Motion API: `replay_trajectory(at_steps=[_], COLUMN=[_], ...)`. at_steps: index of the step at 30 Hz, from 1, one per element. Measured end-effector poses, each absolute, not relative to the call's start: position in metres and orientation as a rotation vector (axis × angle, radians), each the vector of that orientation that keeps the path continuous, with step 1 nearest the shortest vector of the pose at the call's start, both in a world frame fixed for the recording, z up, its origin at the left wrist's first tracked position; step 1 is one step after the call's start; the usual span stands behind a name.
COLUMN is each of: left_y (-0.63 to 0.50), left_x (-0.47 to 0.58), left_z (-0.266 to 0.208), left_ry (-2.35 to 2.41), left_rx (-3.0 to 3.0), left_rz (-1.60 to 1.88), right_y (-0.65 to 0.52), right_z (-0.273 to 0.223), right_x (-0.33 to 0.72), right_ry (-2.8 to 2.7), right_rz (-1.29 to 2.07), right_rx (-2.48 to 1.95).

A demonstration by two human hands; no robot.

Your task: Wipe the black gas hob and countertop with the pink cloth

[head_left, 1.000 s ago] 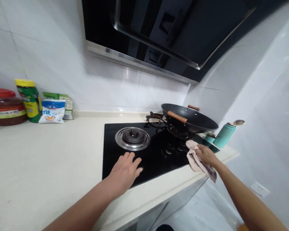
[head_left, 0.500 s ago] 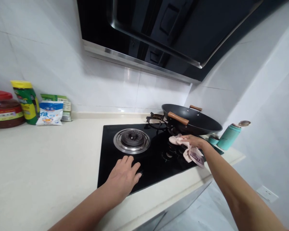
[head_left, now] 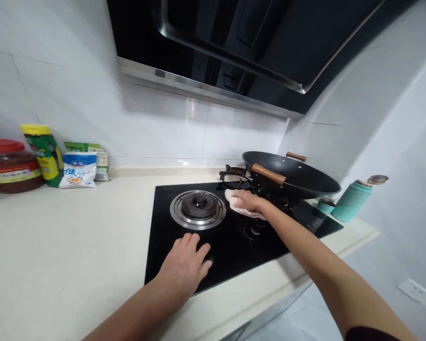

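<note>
My right hand [head_left: 247,201] is closed on a pale pink cloth [head_left: 242,211], pressing it on the black glass gas stove [head_left: 223,258] between the left burner and the wok. My left hand [head_left: 187,263] rests near the front left of the stove, fingers apart and holding nothing. Behind it sits the bare left burner [head_left: 198,204] in its steel ring. A black wok [head_left: 301,177] with wooden handles stands over the right side. The control knobs [head_left: 252,232] are partly hidden under my right arm and the cloth.
Low overhead hangs a black range hood [head_left: 213,57]. On the left counter stand a red-lidded jar [head_left: 10,168], a green bottle with a yellow cap [head_left: 44,156] and a white-blue packet [head_left: 78,170]. A turquoise canister [head_left: 352,201] stands at the far right beside a small tin [head_left: 325,205].
My right hand has moved the cloth left and slightly back, from beside the knobs toward the left burner. My left hand has stayed nearly in place; the view has shifted slightly.
</note>
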State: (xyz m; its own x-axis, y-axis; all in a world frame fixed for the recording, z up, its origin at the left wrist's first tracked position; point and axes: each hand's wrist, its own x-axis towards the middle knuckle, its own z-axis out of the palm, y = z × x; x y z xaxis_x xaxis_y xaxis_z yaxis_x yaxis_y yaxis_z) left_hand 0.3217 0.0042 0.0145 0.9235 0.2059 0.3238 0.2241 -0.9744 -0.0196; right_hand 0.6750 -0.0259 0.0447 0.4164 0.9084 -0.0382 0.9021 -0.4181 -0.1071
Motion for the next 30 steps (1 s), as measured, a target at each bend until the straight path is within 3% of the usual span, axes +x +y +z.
replay_trajectory(at_steps=[8, 16, 30], left_y=[0.009, 0.026, 0.06], left_x=[0.315, 0.315, 0.316], left_z=[0.008, 0.025, 0.035], left_ry=[-0.323, -0.658, -1.002], left_rx=[-3.081, -3.325, -3.29], left_rz=[-0.647, -1.24, -1.434], right_y=[0.015, -0.041, -0.085], right_z=[0.035, 0.032, 0.024], right_x=[0.642, 0.563, 0.386], right_ry=[-1.683, -1.787, -2.027], right_rz=[-0.016, -0.153, -0.216], right_rx=[-2.66, -2.594, -1.928])
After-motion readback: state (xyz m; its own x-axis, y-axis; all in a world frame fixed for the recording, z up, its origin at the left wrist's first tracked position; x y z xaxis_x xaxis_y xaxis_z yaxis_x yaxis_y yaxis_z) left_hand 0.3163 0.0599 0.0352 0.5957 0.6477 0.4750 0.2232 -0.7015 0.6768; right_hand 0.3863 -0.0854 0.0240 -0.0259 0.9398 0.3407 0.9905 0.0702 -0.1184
